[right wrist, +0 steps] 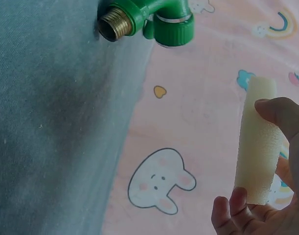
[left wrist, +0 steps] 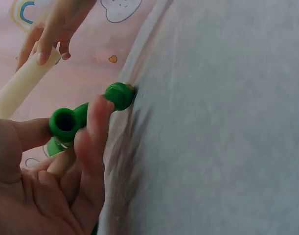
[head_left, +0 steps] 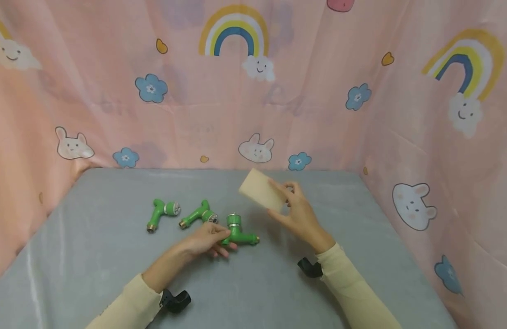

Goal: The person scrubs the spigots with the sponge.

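My left hand pinches a green plastic tap by one end, low over the table. Its ribbed knob points away from me, and the brass threaded end points to the right. In the left wrist view the tap's round open mouth lies between thumb and fingers. Up and to the right, my right hand grips a cream-coloured sponge block between thumb and fingers, tilted and apart from the tap. The porous side of the sponge shows in the right wrist view.
Two similar green taps, one at the left and one nearer the middle, lie on the grey-covered table. The second is close behind my left hand. A pink patterned curtain encloses the back and sides.
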Demonstrator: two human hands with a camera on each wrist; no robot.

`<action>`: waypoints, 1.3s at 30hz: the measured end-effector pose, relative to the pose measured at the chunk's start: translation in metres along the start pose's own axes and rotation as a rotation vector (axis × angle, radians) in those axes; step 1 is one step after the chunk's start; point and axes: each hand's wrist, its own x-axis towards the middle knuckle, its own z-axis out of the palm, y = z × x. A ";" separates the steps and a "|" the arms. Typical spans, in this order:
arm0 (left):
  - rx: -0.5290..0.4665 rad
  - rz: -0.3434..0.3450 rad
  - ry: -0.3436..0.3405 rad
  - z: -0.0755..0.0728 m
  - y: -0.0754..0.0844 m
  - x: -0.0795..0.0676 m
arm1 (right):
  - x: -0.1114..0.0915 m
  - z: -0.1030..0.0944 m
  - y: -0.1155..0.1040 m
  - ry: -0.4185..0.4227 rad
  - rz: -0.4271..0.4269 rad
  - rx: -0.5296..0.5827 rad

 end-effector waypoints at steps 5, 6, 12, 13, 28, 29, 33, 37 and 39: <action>0.163 0.069 0.049 -0.006 0.002 -0.002 | 0.000 0.001 0.001 -0.017 0.008 0.014; 0.188 0.080 0.056 -0.006 0.002 -0.002 | 0.000 0.001 0.001 -0.021 0.009 0.015; 0.332 0.082 0.121 -0.006 0.002 0.000 | 0.000 0.000 0.002 -0.038 0.007 0.004; 0.353 0.075 0.128 -0.005 0.002 -0.001 | -0.001 0.000 0.002 -0.041 0.006 -0.001; 0.623 0.018 0.217 -0.006 0.009 -0.005 | 0.003 0.004 0.004 -0.073 0.003 -0.015; 0.629 0.018 0.219 -0.006 0.009 -0.005 | 0.002 0.004 0.004 -0.076 0.005 -0.015; 0.621 0.030 0.220 -0.010 0.011 -0.007 | 0.002 0.003 0.003 -0.082 0.011 -0.012; 0.593 0.068 0.244 -0.020 0.017 -0.011 | 0.001 0.003 0.003 -0.083 0.017 -0.002; 0.589 0.116 0.248 -0.026 0.022 -0.013 | 0.002 0.002 0.003 -0.082 0.020 0.000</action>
